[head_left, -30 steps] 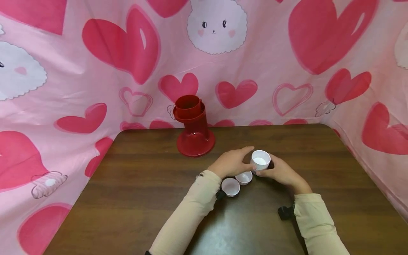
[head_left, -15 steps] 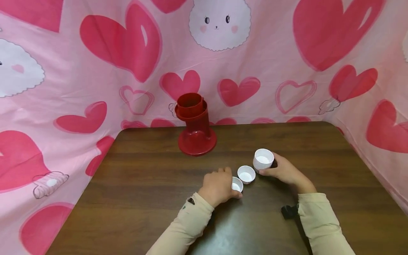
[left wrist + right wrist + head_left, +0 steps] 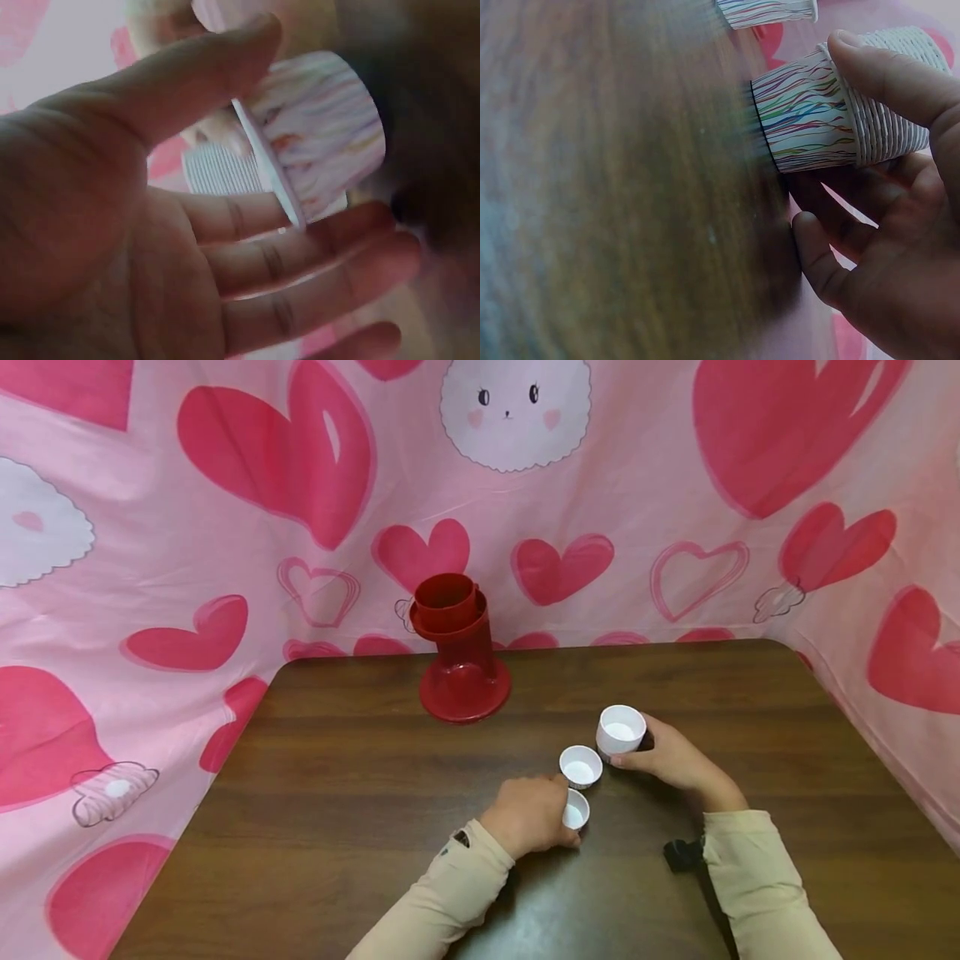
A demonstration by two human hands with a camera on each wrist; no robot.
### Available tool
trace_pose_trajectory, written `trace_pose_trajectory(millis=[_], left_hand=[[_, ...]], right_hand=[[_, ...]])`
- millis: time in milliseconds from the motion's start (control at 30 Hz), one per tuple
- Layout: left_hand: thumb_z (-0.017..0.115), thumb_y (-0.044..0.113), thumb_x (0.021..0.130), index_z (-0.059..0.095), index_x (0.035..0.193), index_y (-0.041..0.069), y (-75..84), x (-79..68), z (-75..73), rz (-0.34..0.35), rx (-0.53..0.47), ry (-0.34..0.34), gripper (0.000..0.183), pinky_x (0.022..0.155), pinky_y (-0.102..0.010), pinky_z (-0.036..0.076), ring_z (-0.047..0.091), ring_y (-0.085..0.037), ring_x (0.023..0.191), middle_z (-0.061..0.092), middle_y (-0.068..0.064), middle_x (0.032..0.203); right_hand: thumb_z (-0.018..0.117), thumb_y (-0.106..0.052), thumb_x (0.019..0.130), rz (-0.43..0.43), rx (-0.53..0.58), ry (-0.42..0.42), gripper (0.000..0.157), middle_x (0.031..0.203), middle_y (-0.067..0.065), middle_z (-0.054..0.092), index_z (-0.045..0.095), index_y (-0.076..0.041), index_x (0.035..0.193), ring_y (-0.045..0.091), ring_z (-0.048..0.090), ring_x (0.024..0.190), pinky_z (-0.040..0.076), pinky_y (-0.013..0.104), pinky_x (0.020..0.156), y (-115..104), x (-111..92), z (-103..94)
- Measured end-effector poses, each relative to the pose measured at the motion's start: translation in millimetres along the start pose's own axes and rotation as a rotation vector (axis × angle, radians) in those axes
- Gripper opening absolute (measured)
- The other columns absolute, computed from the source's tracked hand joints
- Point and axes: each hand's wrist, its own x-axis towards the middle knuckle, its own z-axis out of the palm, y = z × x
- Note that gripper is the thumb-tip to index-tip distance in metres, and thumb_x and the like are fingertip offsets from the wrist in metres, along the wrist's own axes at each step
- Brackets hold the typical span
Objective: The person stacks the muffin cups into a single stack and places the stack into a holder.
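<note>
My left hand [image 3: 532, 814] grips a small white paper cup [image 3: 576, 811] from its left side. In the left wrist view, the thumb and fingers lie around the streak-patterned cup [image 3: 330, 127]. My right hand [image 3: 678, 760] holds a stack of nested paper cups [image 3: 620, 733] standing upright on the table. In the right wrist view, the stack [image 3: 806, 112] shows wavy coloured lines below and several layered rims above, with the thumb along them. Between the two hands stands another small paper cup [image 3: 581, 767], mouth up, close to the stack and to the left hand's cup.
A red plastic stand [image 3: 461, 672] with a round base and a ring-shaped top is at the back of the brown wooden table [image 3: 360, 743]. A pink heart-patterned cloth [image 3: 555, 502] hangs behind and beside the table.
My left hand has left the stack, come down to the nearest small cup and slid it rightward below the middle cup. The right hand stays at the stack.
</note>
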Motion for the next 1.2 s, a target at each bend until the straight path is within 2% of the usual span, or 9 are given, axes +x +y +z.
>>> trace_pose_trajectory(millis=[133,233,433,533,700,800,867,1000,1200], left_hand=[[0.087,0.055,0.071,0.065,0.104,0.020,13.1,6.8,2.1,0.100,-0.051,-0.047,0.053,0.058,-0.033,0.049,0.065,-0.010,0.078,0.066,0.008,0.086],[0.086,0.054,0.073,0.063,0.103,0.022,17.7,15.5,6.6,0.131,-0.108,-0.044,0.050,0.056,-0.032,0.047,0.063,-0.009,0.074,0.064,0.011,0.083],[0.084,0.055,0.075,0.064,0.113,0.017,11.8,26.2,10.1,-0.012,-0.149,0.019,0.057,0.059,-0.035,0.050,0.067,-0.018,0.075,0.069,0.003,0.086],[0.083,0.053,0.077,0.063,0.111,0.015,2.4,27.5,6.3,-0.027,-0.172,0.016,0.055,0.058,-0.036,0.050,0.067,-0.020,0.074,0.069,0.001,0.085],[0.083,0.041,0.082,0.064,0.098,0.016,-23.8,26.3,-7.1,0.142,-0.310,-0.110,0.036,0.063,-0.028,0.048,0.060,-0.011,0.072,0.061,0.009,0.080],[0.083,0.030,0.083,0.065,0.096,0.017,-45.2,22.2,-19.7,0.201,-0.435,-0.161,0.026,0.071,-0.024,0.046,0.057,-0.009,0.076,0.060,0.010,0.081],[0.083,0.029,0.083,0.067,0.103,0.016,-58.8,19.5,-27.5,0.179,-0.502,-0.130,0.028,0.078,-0.026,0.048,0.058,-0.010,0.082,0.063,0.008,0.088],[0.080,0.039,0.086,0.066,0.127,0.012,-76.3,19.8,-38.9,0.093,-0.561,-0.008,0.052,0.091,-0.034,0.048,0.060,-0.015,0.100,0.066,0.000,0.112],[0.072,0.047,0.091,0.055,0.144,0.014,-71.1,39.4,-45.7,0.067,-0.618,0.206,0.065,0.097,-0.038,0.048,0.057,-0.019,0.112,0.060,-0.004,0.128]], right_hand=[[0.084,-0.018,0.084,0.015,-0.003,0.005,0.068,0.116,0.018,0.065,0.048,0.010,0.136,0.028,0.059,0.104,0.047,0.046,0.093,1.8,-1.0,-2.8],[0.084,-0.019,0.085,0.021,-0.003,0.006,0.068,0.116,0.018,0.065,0.049,0.009,0.136,0.029,0.059,0.105,0.046,0.046,0.093,2.1,-2.6,-4.2],[0.084,-0.020,0.085,0.029,-0.008,0.007,0.072,0.121,0.022,0.063,0.046,0.010,0.138,0.034,0.058,0.110,0.044,0.054,0.098,1.1,-5.9,-5.5],[0.084,-0.021,0.085,0.029,-0.012,0.010,0.073,0.122,0.022,0.062,0.046,0.010,0.138,0.035,0.058,0.112,0.042,0.056,0.099,1.0,-6.6,-6.1],[0.084,-0.021,0.084,0.026,-0.005,0.010,0.072,0.120,0.021,0.063,0.047,0.010,0.138,0.034,0.058,0.110,0.043,0.054,0.098,2.1,-6.2,-6.6],[0.084,-0.021,0.084,0.033,0.005,0.005,0.071,0.120,0.020,0.063,0.048,0.009,0.138,0.033,0.058,0.111,0.042,0.053,0.099,2.1,-4.9,-5.6],[0.084,-0.022,0.084,0.031,-0.001,0.002,0.072,0.121,0.020,0.063,0.048,0.009,0.138,0.033,0.057,0.111,0.042,0.053,0.099,0.5,-4.0,-4.7],[0.084,-0.021,0.084,0.021,-0.003,-0.003,0.073,0.121,0.019,0.063,0.047,0.009,0.139,0.033,0.057,0.112,0.041,0.053,0.099,-2.5,-2.4,-3.0],[0.085,-0.020,0.083,-0.004,0.004,0.000,0.071,0.120,0.018,0.064,0.049,0.008,0.137,0.031,0.057,0.110,0.043,0.051,0.097,0.4,-0.8,-0.6]])
